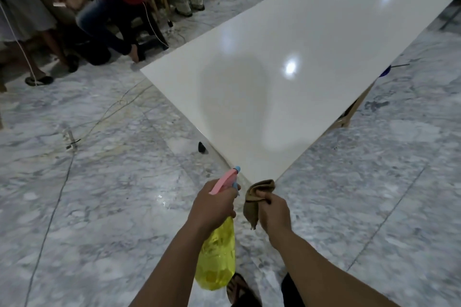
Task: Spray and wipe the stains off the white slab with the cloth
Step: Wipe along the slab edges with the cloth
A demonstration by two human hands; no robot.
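The left hand (214, 203) curls tightly around the neck of a yellow spray bottle (217, 260), its pink nozzle aimed forward. Just beside it, the right hand (274, 210) clutches a bunched brown cloth (255, 200). The white slab (299, 62) lies directly ahead of both hands, its near corner just beyond the cloth.

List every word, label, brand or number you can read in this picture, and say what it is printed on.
None can be read.
Spray bottle: no label shows on its yellow body.
White slab: plain, only light reflections.
Cloth: no print shows.
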